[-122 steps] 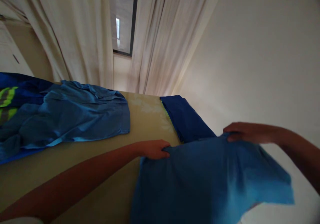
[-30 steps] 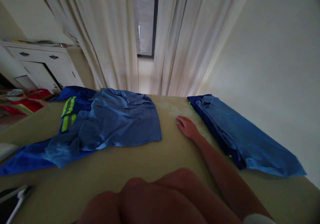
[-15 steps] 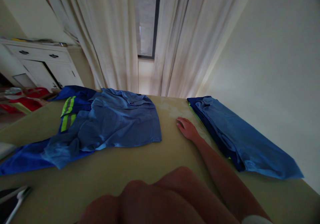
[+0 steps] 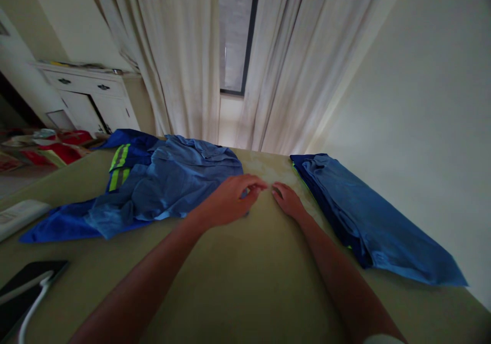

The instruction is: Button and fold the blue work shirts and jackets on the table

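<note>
Light blue garment [image 4: 192, 167] lies unfolded and rumpled on the table [image 4: 238, 272], left side, over a dark blue garment with yellow-green and grey stripes [image 4: 132, 155]. Left hand [image 4: 233, 198] is in front of its right edge; can't tell if they touch. Left fingers curl loosely toward the thumb, grasping nothing. Right hand [image 4: 289, 201] is by the table's middle, fingers slack and bent, released, just beside the folded pile. Pile: folded light blue garment [image 4: 376, 211] on top of folded dark blue cloth [image 4: 339, 234], along the right wall. Black flat object [image 4: 19, 303] with white cord [image 4: 35, 305], near left.
</note>
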Tool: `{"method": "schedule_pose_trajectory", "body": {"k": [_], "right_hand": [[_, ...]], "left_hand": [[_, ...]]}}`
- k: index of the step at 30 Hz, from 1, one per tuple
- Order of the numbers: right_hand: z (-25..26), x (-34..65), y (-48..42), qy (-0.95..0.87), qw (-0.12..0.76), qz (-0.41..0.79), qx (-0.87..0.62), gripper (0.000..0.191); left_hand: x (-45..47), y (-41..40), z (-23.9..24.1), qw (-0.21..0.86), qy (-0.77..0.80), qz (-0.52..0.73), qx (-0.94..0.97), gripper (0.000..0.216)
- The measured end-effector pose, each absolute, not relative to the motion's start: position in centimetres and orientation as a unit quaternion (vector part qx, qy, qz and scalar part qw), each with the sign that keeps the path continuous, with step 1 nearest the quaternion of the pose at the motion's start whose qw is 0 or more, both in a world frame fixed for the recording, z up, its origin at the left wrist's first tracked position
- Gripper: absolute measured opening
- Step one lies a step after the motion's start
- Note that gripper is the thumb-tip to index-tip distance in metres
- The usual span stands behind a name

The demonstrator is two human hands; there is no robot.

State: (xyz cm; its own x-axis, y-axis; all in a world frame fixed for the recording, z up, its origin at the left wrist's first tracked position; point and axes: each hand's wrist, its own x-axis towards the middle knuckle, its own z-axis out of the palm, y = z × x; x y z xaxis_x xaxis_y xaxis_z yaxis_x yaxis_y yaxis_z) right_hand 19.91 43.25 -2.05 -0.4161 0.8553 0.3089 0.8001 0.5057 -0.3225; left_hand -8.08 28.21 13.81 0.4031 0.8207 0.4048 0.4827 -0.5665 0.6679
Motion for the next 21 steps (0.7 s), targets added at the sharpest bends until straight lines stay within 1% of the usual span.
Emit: {"method": "schedule_pose_trajectory", "body": {"k": [1,3,4,5,7,10,14,18,21], "right_hand": [[-2.1,19.9,43.3,-0.838,0.216,0.057,-0.498,0.042],[-2.1,19.9,43.4,-0.837,0.209,0.050,-0.504,0.043],[-2.2,19.9,43.4,-0.838,0.207,0.047,-0.504,0.043],[-2.2,20.0,43.5,-0.839,0.208,0.045,-0.501,0.043],[-2.4,20.0,43.6,-0.839,0.216,0.044,-0.498,0.042],[-2.6,20.1,43.8,-0.834,0.232,0.051,-0.499,0.039],[-2.3,20.2,44.2,-0.809,0.268,0.110,-0.512,0.036],[-0.8,20.6,44.9,-0.752,0.358,0.200,-0.516,0.039],[1.1,20.8,45.1,-0.727,0.406,0.238,-0.500,0.038]], "left_hand": [[-8.7,29.5,11.5,0.186,0.469,0.307,0.807,0.045],[-10.3,31.0,6.8,0.104,0.606,0.197,0.764,0.072],[-11.1,31.3,4.8,0.084,0.650,0.149,0.741,0.083],[-11.7,31.4,3.0,0.074,0.670,0.117,0.729,0.087],[-12.3,31.1,0.8,0.053,0.678,0.097,0.727,0.076],[-12.0,30.6,0.2,0.043,0.652,0.095,0.751,0.053],[-10.4,29.4,0.9,0.066,0.614,0.083,0.782,0.048],[-9.2,25.4,1.1,0.142,0.526,0.078,0.835,0.044],[-9.4,20.9,2.3,0.251,0.399,0.078,0.878,0.042]]}}
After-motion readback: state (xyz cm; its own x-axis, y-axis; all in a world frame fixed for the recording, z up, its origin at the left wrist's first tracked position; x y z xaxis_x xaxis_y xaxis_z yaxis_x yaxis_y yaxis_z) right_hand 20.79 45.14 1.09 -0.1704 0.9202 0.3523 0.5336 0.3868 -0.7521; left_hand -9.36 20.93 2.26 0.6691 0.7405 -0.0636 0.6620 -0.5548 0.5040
